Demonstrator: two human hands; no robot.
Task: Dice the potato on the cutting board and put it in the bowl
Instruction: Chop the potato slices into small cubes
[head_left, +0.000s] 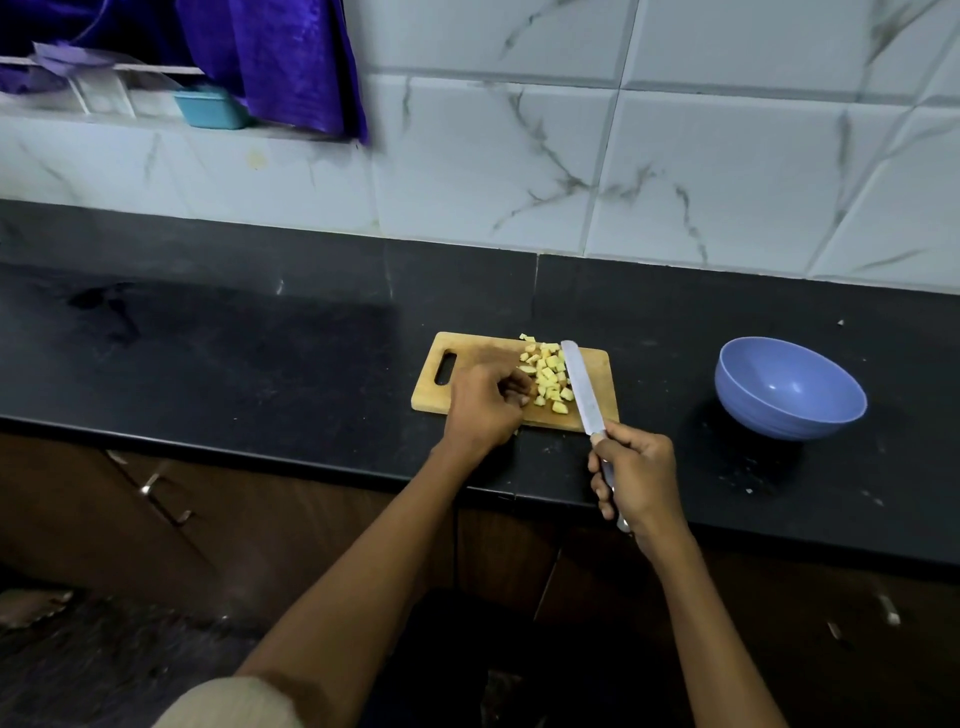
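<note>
on the black counter, right grip clasps the knife, left grip curled by potato dice.

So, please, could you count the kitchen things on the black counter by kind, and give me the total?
Cutting board: 1
Knife: 1, held by the right hand
Bowl: 1, blue and holding nothing
Pile of diced potato: 1, on the board beside the left hand; the pieces are too small to count
Total: 4
</note>
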